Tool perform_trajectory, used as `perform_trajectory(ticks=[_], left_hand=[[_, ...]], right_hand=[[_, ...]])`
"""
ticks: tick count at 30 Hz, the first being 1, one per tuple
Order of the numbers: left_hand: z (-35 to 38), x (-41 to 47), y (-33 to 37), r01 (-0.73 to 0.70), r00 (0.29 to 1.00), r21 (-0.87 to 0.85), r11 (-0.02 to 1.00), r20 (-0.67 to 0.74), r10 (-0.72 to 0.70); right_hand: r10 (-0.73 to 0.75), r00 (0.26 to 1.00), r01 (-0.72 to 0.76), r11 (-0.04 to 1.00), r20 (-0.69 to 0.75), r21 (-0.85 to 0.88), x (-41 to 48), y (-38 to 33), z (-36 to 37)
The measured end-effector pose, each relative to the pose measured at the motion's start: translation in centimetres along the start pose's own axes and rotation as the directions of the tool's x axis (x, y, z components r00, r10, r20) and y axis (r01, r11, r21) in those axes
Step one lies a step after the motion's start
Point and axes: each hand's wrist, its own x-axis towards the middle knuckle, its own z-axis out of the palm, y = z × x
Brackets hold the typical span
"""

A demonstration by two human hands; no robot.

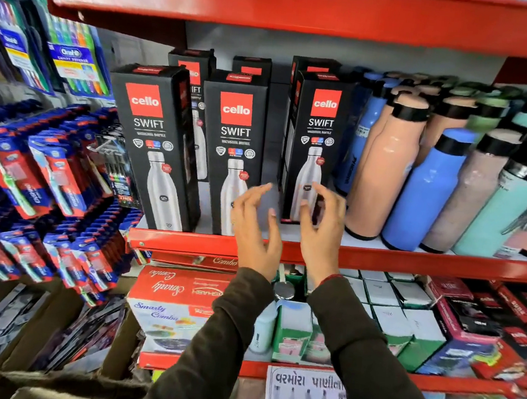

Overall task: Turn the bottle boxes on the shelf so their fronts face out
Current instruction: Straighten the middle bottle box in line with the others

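Note:
Three black bottle boxes stand in the front row of the red shelf (pixel 187 242), fronts out with a red logo and a steel bottle picture: a left box (pixel 155 144), a middle box (pixel 233 145) and a right box (pixel 317 140). More black boxes (pixel 191 63) stand behind them. My left hand (pixel 254 227) hovers open in front of the gap between the middle and right boxes. My right hand (pixel 320 227) is open just before the right box's lower part, fingers spread, holding nothing.
Loose bottles in peach (pixel 383 175), blue (pixel 423 192) and mint stand on the same shelf to the right. Toothbrush packs (pixel 55 176) hang at the left. The lower shelf holds a red-and-white combo box (pixel 175 303) and several small cartons (pixel 405 322).

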Motion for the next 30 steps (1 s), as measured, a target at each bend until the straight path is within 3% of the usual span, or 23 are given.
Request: perform_trajectory(ticks=[3,6,13,18,30], left_hand=[[2.6,0.1,0.5,0.048,0.993,-0.038,0.998,0.106,-0.043],[4.6,1.1,0.5,0.184,0.967,-0.003,0.983,0.179,-0.180],[7.8,4.5,-1.8,0.541,0.791,0.121,0.832,0.263,-0.552],[8.0,4.0,-2.1,0.546,0.806,0.098,0.832,0.211,-0.553],[6.1,2.2,-1.2,0.487,0.843,0.228,0.843,0.131,-0.522]], right_hand=[[0.054,0.999,-0.053,0.998,-0.010,0.033,1.5,1.2,-1.0],[0.161,0.983,-0.162,0.987,0.092,0.010,3.5,2.6,-1.4],[0.257,0.922,-0.226,0.964,0.288,-0.137,6.7,5.2,-0.7],[0.274,0.929,-0.247,0.960,0.251,-0.132,6.7,5.7,-0.5],[0.244,0.942,-0.236,0.970,0.232,-0.062,4.2,4.5,-2.2]])
